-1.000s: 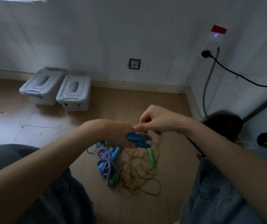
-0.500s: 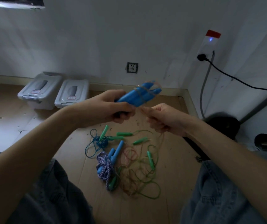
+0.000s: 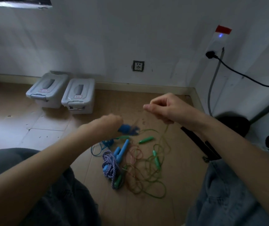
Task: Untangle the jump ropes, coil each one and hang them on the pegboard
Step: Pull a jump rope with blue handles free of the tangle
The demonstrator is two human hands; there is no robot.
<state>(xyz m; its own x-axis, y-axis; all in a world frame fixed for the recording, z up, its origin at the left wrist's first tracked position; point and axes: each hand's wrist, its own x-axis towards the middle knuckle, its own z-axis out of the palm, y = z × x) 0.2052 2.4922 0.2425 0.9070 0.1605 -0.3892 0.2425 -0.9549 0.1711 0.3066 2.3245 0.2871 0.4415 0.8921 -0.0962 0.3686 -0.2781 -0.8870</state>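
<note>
Head view showed the left hand [image 3: 110, 126] gripping blue handles [image 3: 128, 128], the right hand [image 3: 164, 108] pinching a thin cord [image 3: 164, 136] above tangled ropes [image 3: 138, 167].

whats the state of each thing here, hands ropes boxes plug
left hand: grips blurred blue handles
right hand: pinches a thin cord
rope pile: tangled on floor
two grey boxes: lids shut
black plug: plugged in
</note>
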